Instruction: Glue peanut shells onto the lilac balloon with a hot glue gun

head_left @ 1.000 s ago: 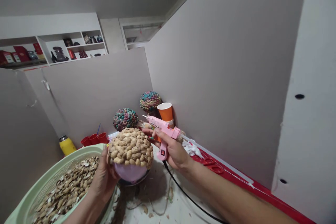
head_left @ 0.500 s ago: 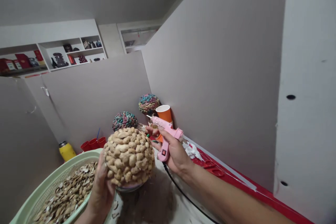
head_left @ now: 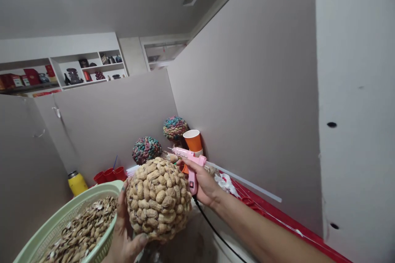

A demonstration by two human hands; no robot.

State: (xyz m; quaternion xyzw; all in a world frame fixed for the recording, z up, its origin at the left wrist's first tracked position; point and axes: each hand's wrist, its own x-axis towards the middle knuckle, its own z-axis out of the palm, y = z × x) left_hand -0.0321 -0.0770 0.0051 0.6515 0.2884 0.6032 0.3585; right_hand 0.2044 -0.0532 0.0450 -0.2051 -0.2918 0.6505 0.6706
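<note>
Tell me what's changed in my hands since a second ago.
The peanut-covered ball has tipped toward you in your left hand: its near face rolled downward, so the smooth lilac patch at its bottom is out of view. Nothing was taken hold of or let go. Your right hand still holds the pink glue gun, nozzle pointing left.

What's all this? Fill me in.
A person's left grip holds a peanut-covered ball from the side and below, while the right grip holds a pink glue gun. The gun's tip shows just above the ball in view, apart from it. A green basket of shells stands to the left, and two multicoloured balls sit farther back.
</note>
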